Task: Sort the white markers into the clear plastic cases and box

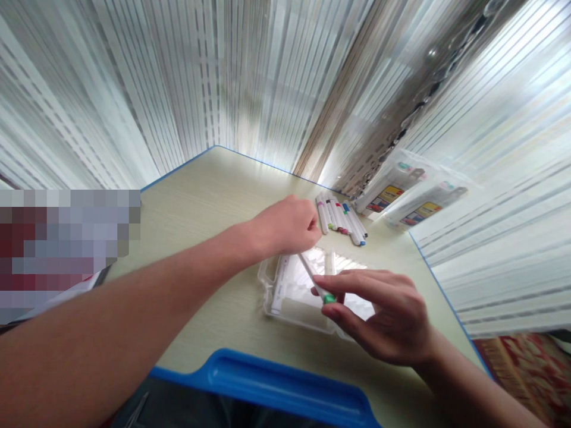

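Observation:
My right hand (388, 309) pinches a white marker (312, 272) by its green end, between thumb and fingers. The marker slants up and left, and its far end disappears under my left hand (292, 226). That hand is curled closed around the far end, its fingers mostly hidden. Below both hands lies an open clear plastic case (298, 321), partly covered by my right hand. At the case's left side rests another white marker (279, 285). Just beyond my left hand, several white markers (341, 217) with coloured ends lie side by side on the table.
Two clear plastic packages (388, 190) with yellow labels stand at the table's back right edge. The pale table (187, 196) has a blue rim and a blue tray groove (285, 380) at the front. Striped string curtains (250, 77) hang close behind.

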The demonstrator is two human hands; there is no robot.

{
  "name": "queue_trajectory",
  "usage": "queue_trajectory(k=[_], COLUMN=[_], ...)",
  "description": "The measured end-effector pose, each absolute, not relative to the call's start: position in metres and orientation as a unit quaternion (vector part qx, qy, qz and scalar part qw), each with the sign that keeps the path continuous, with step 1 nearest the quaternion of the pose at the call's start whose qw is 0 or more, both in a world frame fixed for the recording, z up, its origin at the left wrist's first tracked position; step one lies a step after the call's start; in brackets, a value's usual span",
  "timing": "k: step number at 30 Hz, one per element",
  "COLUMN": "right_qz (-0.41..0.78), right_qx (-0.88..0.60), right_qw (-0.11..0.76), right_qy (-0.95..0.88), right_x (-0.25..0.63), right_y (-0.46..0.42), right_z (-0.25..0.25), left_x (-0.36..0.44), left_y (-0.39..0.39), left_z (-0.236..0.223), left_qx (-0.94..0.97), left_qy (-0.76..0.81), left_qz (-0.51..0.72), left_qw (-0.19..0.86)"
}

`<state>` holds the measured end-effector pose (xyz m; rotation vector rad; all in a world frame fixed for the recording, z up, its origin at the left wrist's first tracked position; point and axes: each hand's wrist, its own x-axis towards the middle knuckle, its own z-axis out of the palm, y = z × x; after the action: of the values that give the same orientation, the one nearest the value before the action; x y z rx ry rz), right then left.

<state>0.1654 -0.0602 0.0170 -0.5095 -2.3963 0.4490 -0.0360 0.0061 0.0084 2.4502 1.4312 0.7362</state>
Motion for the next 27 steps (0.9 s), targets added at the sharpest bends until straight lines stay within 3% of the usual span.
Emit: queue_trajectory(k=[13, 27], right_qz=[0.182, 0.111], right_qx=[-0.150, -0.165], right_qw=[0.232, 0.221], right_qy=[-0.944, -0.955], right_x=[0.160, 0.157], right_y=[-0.060, -0.061], right_z=[0.007, 0.000], left_x=[-0.036, -0.035], left_y=[0.002, 0.000], left_z=[0.011, 0.011], left_qx=[0.855, 0.856], left_qy=[0.454, 0.467], left_qz=[0.236, 0.213], left_qw=[0.088, 0.065])
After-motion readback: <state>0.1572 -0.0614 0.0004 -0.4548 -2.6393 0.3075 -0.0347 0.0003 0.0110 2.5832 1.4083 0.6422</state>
